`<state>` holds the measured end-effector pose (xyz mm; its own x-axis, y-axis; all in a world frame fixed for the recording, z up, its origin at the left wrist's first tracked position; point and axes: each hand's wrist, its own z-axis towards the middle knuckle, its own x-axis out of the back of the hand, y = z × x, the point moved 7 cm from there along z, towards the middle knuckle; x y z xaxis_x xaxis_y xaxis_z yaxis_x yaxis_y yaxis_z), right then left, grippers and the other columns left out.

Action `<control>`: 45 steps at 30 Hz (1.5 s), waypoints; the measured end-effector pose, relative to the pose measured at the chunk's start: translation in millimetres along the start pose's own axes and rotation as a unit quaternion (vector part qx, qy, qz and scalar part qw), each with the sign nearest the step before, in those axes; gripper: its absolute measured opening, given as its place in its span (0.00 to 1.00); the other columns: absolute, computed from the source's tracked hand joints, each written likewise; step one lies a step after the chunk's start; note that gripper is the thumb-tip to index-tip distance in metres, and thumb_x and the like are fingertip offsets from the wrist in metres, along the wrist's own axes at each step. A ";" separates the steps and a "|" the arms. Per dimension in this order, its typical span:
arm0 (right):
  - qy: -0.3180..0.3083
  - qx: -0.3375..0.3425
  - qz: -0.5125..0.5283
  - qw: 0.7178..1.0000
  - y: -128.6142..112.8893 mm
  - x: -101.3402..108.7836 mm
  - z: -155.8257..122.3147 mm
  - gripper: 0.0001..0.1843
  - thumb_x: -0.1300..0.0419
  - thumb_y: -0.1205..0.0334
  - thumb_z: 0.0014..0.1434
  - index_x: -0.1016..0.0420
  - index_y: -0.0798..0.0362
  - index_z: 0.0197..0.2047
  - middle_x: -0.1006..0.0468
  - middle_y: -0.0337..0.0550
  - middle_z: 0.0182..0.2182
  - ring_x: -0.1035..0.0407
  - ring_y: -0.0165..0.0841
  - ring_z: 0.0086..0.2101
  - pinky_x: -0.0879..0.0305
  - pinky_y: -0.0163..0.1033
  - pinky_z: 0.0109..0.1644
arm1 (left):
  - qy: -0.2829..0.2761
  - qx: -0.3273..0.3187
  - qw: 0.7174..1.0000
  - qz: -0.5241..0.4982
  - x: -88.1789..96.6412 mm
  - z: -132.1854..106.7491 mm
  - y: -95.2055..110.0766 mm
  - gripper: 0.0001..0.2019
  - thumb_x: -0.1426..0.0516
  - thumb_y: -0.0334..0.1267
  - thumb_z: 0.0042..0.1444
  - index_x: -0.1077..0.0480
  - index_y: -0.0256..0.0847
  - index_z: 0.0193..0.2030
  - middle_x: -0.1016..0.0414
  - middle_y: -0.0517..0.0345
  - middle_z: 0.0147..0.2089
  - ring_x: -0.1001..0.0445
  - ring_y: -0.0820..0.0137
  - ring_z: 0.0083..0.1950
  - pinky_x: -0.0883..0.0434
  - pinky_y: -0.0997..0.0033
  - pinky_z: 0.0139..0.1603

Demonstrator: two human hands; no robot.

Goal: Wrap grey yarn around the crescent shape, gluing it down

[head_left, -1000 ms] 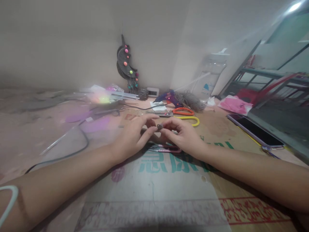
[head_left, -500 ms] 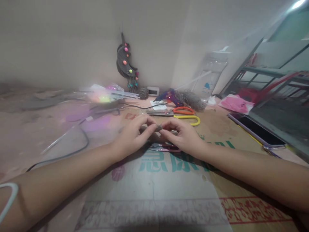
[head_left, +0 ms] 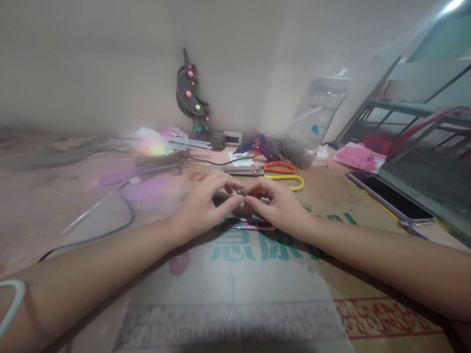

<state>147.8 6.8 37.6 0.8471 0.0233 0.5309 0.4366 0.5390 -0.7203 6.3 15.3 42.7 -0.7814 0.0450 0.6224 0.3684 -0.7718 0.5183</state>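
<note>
Between the fingertips of both hands sits a small grey piece, which looks like yarn; its exact form is too small to make out. My left hand pinches it from the left with thumb and fingers, and my right hand pinches it from the right. Under the hands lies a pair of small scissors with a pinkish handle, partly covered. Just beyond the fingers rest larger scissors with one orange and one yellow handle loop.
Behind are a purple glue gun, grey yarn, a clear bottle and a bag with glue sticks. A grey moon-shaped ornament hangs on the wall. A phone lies right; a dark cable runs left.
The fingertips have shifted slightly around the small grey piece, and the left thumb has moved a little to the right. Both arms stay in nearly the same place.
</note>
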 end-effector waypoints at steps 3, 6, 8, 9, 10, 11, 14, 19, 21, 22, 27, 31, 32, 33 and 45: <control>-0.007 -0.009 0.027 1.000 4.3 -1.0 -0.3 0.02 0.40 0.65 0.60 0.30 0.52 0.35 0.25 0.35 0.27 0.29 0.27 0.27 0.34 0.32 0.30 | -0.007 0.013 1.000 0.004 -1.5 0.3 -2.0 0.07 0.44 0.41 0.63 0.29 0.40 0.40 0.23 0.56 0.41 0.26 0.67 0.44 0.30 0.67 0.47; 0.007 0.009 0.063 0.998 5.1 0.9 -1.0 0.07 0.40 0.64 0.61 0.33 0.51 0.43 0.25 0.34 0.27 0.28 0.27 0.27 0.32 0.33 0.30 | -0.018 0.067 0.997 -0.046 -3.7 -0.5 -9.1 0.10 0.46 0.43 0.64 0.29 0.40 0.39 0.23 0.58 0.37 0.24 0.69 0.38 0.28 0.68 0.42; 0.035 0.050 0.055 0.997 0.3 5.5 -2.2 0.11 0.39 0.65 0.61 0.33 0.50 0.47 0.24 0.35 0.29 0.26 0.28 0.30 0.30 0.34 0.33 | -0.024 0.112 0.989 -0.096 -5.8 -1.7 -14.7 0.11 0.47 0.45 0.65 0.30 0.40 0.39 0.23 0.58 0.36 0.22 0.69 0.35 0.27 0.69 0.38; 0.051 0.073 0.041 0.995 -3.0 8.0 -3.0 0.11 0.39 0.65 0.61 0.32 0.50 0.48 0.23 0.36 0.31 0.25 0.29 0.32 0.28 0.35 0.36 | -0.024 0.129 0.985 -0.112 -6.4 -2.2 -16.8 0.12 0.48 0.46 0.65 0.30 0.40 0.39 0.23 0.57 0.37 0.22 0.69 0.35 0.26 0.70 0.36; 0.065 0.092 0.024 0.993 -6.3 10.3 -4.0 0.10 0.39 0.64 0.61 0.31 0.50 0.47 0.22 0.38 0.33 0.25 0.30 0.34 0.27 0.36 0.39 | -0.022 0.139 0.983 -0.120 -6.4 -2.5 -18.1 0.12 0.47 0.46 0.65 0.31 0.40 0.39 0.23 0.56 0.37 0.21 0.68 0.36 0.26 0.70 0.36; 0.074 0.106 0.008 0.992 -9.1 11.8 -4.7 0.09 0.39 0.64 0.62 0.29 0.50 0.46 0.21 0.39 0.35 0.24 0.30 0.35 0.27 0.37 0.41 | -0.016 0.143 0.982 -0.122 -5.8 -2.6 -18.7 0.12 0.47 0.46 0.64 0.30 0.40 0.38 0.23 0.56 0.38 0.21 0.68 0.37 0.25 0.70 0.36; 0.076 0.126 -0.032 0.989 -14.6 13.4 -5.7 0.07 0.39 0.64 0.63 0.26 0.50 0.45 0.19 0.41 0.38 0.23 0.31 0.37 0.26 0.38 0.44 | -0.010 0.147 0.980 -0.135 -5.1 -3.1 -18.6 0.11 0.46 0.46 0.64 0.31 0.39 0.38 0.24 0.57 0.38 0.21 0.68 0.36 0.25 0.71 0.36; 0.055 0.116 -0.050 0.991 -14.3 12.7 -5.8 0.08 0.41 0.65 0.65 0.24 0.51 0.46 0.17 0.41 0.39 0.23 0.31 0.38 0.26 0.38 0.45 | -0.011 0.151 0.975 -0.164 -5.8 -3.9 -16.2 0.12 0.46 0.46 0.64 0.31 0.39 0.38 0.25 0.59 0.36 0.21 0.71 0.30 0.26 0.73 0.32; 0.052 0.112 -0.056 0.991 -13.9 12.5 -5.9 0.08 0.42 0.65 0.65 0.23 0.52 0.46 0.17 0.41 0.38 0.23 0.31 0.38 0.27 0.37 0.45 | -0.011 0.148 0.976 -0.162 -5.7 -3.2 -14.8 0.12 0.46 0.46 0.64 0.31 0.39 0.38 0.25 0.60 0.36 0.21 0.72 0.30 0.26 0.73 0.32; 0.051 0.112 -0.059 0.991 -14.1 12.4 -5.9 0.08 0.42 0.65 0.65 0.23 0.53 0.46 0.17 0.41 0.38 0.23 0.30 0.38 0.27 0.36 0.45 | -0.011 0.147 0.976 -0.160 -5.6 -2.8 -14.2 0.12 0.46 0.46 0.64 0.30 0.39 0.38 0.25 0.59 0.36 0.21 0.72 0.30 0.26 0.73 0.32; 0.051 0.105 -0.059 0.991 -14.8 13.3 -4.7 0.08 0.42 0.66 0.65 0.23 0.53 0.45 0.17 0.40 0.36 0.23 0.29 0.37 0.27 0.34 0.44 | -0.008 0.145 0.975 -0.170 -5.4 -2.4 -14.2 0.12 0.45 0.46 0.63 0.30 0.39 0.38 0.25 0.60 0.36 0.22 0.73 0.28 0.26 0.74 0.31; 0.044 0.098 -0.057 0.993 -13.5 12.3 -4.2 0.09 0.43 0.66 0.65 0.23 0.53 0.46 0.17 0.41 0.36 0.23 0.29 0.36 0.28 0.35 0.43 | -0.011 0.148 0.973 -0.178 -6.0 -2.8 -15.5 0.12 0.45 0.45 0.63 0.31 0.39 0.37 0.25 0.60 0.35 0.22 0.73 0.29 0.26 0.75 0.31; 0.045 0.097 -0.059 0.993 -13.1 12.2 -4.4 0.09 0.43 0.65 0.65 0.23 0.53 0.46 0.17 0.41 0.36 0.23 0.29 0.36 0.28 0.35 0.44 | -0.012 0.149 0.973 -0.178 -6.1 -2.7 -15.5 0.12 0.45 0.45 0.63 0.30 0.38 0.37 0.25 0.60 0.35 0.22 0.73 0.29 0.26 0.75 0.31; 0.045 0.097 -0.060 0.992 -12.7 12.2 -4.5 0.09 0.43 0.65 0.65 0.23 0.53 0.46 0.17 0.41 0.37 0.23 0.30 0.37 0.28 0.35 0.44 | -0.012 0.149 0.973 -0.178 -6.1 -2.6 -15.3 0.12 0.45 0.45 0.63 0.30 0.38 0.37 0.25 0.60 0.35 0.22 0.73 0.29 0.26 0.75 0.31; 0.042 0.053 0.006 0.998 -3.0 10.2 -3.4 0.06 0.41 0.62 0.64 0.27 0.51 0.43 0.20 0.42 0.35 0.24 0.32 0.37 0.27 0.39 0.42 | -0.001 0.138 0.982 -0.131 -2.9 -0.7 -13.9 0.11 0.44 0.45 0.62 0.29 0.39 0.36 0.23 0.58 0.35 0.23 0.71 0.33 0.26 0.72 0.34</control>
<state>156.2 2.5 43.7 0.8761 -0.0379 0.4806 0.3961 0.6248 -0.6729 3.1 25.4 33.3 -0.8669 0.2198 0.4474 0.2779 -0.5321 0.7998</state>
